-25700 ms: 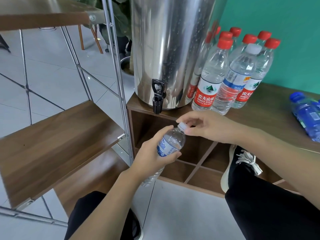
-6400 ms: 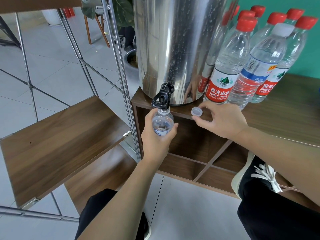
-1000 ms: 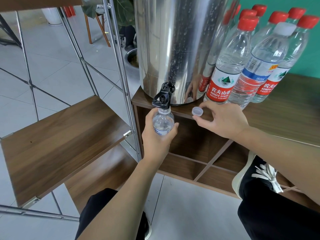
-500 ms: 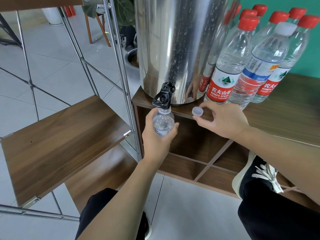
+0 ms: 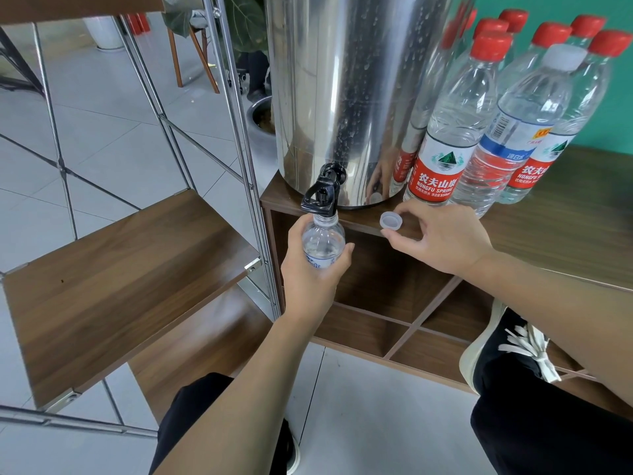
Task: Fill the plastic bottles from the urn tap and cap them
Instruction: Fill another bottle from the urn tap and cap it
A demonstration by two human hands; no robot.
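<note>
The left hand (image 5: pixel 310 272) grips the small clear plastic bottle (image 5: pixel 323 242) under the black urn tap (image 5: pixel 322 195); the right hand (image 5: pixel 442 238) pinches its white cap (image 5: pixel 391 221); overfilling would spill.

At frame centre, the left hand (image 5: pixel 310 269) grips a small bottle (image 5: pixel 322 242) under the urn's black tap (image 5: pixel 322 197); the right hand (image 5: pixel 442 240) pinches its cap (image 5: pixel 391 221).

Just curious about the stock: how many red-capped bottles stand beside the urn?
6 red-capped bottles, clustered right of the urn: one in front, two behind it, three farther right. Red shapes on the urn are reflections; others may be hidden.
</note>
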